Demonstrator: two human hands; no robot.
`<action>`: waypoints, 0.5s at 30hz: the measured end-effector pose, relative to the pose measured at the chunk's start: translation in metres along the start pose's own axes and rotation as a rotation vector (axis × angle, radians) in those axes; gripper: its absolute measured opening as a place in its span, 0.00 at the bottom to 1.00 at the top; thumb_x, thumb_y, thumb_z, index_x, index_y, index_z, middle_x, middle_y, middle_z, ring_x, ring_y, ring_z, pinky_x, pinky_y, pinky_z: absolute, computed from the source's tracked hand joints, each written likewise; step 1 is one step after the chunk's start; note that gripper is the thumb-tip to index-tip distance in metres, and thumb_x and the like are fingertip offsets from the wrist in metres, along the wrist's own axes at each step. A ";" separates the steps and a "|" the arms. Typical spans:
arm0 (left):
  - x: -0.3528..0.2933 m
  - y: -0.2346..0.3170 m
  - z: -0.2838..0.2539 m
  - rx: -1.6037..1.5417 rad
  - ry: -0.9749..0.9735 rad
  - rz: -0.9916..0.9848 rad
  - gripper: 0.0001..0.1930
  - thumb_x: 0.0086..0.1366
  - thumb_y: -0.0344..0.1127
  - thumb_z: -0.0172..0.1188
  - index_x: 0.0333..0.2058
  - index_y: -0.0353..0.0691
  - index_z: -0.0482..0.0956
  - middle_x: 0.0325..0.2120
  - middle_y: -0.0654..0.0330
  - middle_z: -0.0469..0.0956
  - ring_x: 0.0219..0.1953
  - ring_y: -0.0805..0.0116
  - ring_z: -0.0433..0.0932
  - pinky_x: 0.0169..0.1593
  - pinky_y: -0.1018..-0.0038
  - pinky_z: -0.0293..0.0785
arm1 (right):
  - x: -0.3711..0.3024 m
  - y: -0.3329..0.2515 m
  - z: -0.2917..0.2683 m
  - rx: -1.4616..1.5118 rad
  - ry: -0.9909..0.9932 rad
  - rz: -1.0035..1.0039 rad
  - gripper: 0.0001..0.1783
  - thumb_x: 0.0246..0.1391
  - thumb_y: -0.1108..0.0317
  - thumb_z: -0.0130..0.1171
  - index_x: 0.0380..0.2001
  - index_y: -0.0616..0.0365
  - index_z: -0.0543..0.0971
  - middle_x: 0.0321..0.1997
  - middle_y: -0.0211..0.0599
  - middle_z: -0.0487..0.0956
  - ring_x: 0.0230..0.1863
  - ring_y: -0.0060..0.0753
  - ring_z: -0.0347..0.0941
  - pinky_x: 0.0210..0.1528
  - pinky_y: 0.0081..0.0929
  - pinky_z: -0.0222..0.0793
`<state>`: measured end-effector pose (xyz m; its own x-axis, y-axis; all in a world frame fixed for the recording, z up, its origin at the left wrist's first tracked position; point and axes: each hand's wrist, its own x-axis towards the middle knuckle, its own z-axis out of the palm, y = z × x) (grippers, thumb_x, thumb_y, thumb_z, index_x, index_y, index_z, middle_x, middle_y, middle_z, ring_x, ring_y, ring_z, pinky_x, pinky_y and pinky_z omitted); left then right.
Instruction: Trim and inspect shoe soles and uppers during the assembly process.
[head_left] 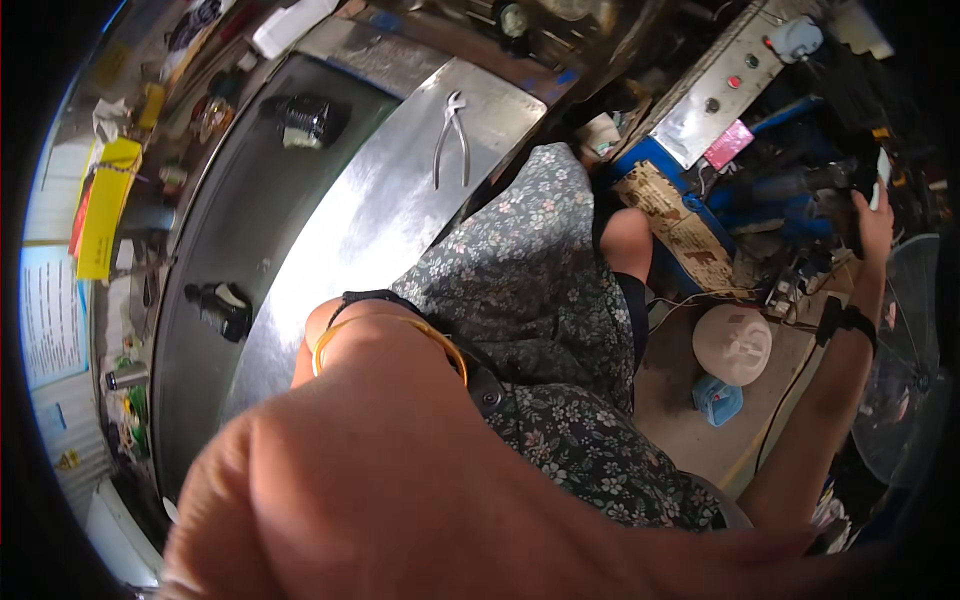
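My left forearm fills the lower part of the view, with a gold bangle [400, 328] and a black strap at the wrist. Past the strap, my left hand [335, 318] is almost wholly hidden against the floral dress [540, 290] beside the steel table [340, 250]. My right arm reaches out to the far right with a black wristband [846, 322] on it. My right hand [876, 222] is closed around a dark handle [860, 180] on the blue machine, with a white piece by the fingers.
Pliers [451, 135] lie on the steel table, and two black objects [308, 120] [224, 307] sit on its darker side. A control panel with buttons [722, 88] is at the top right. A beige round block [732, 343], a blue item [717, 399] and a fan [910, 370] are on the right.
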<state>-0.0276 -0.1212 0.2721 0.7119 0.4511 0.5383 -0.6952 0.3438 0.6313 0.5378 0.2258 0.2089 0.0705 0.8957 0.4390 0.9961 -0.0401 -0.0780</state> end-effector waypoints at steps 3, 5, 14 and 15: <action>0.003 0.003 0.000 0.092 -0.002 0.019 0.40 0.62 0.57 0.44 0.63 0.36 0.46 0.68 0.48 0.44 0.71 0.56 0.42 0.70 0.60 0.42 | 0.036 0.025 0.012 0.144 -0.081 0.004 0.42 0.47 0.47 0.62 0.65 0.46 0.65 0.57 0.59 0.72 0.61 0.55 0.67 0.60 0.38 0.61; 0.005 0.005 0.001 0.189 0.009 0.022 0.39 0.61 0.56 0.47 0.62 0.36 0.49 0.67 0.47 0.46 0.70 0.55 0.43 0.69 0.60 0.44 | 0.055 0.039 0.017 0.178 -0.107 -0.024 0.41 0.48 0.48 0.62 0.65 0.47 0.66 0.56 0.55 0.74 0.59 0.50 0.69 0.59 0.35 0.61; -0.023 0.019 -0.009 0.690 0.081 0.126 0.35 0.56 0.48 0.61 0.58 0.34 0.62 0.64 0.44 0.55 0.68 0.51 0.50 0.67 0.60 0.51 | 0.088 0.104 0.029 0.170 0.006 -0.047 0.39 0.54 0.48 0.58 0.66 0.53 0.63 0.63 0.47 0.70 0.63 0.41 0.66 0.63 0.30 0.58; -0.030 0.022 -0.016 0.881 0.134 0.168 0.35 0.56 0.47 0.62 0.58 0.34 0.64 0.64 0.44 0.56 0.68 0.51 0.51 0.67 0.60 0.52 | 0.088 0.106 0.026 0.168 0.006 -0.113 0.39 0.55 0.48 0.57 0.66 0.53 0.63 0.65 0.46 0.68 0.66 0.40 0.63 0.65 0.30 0.56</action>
<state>-0.0662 -0.1142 0.2613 0.5523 0.5495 0.6269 -0.4213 -0.4650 0.7787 0.6479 0.3123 0.2157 -0.0401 0.8878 0.4585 0.9751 0.1349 -0.1758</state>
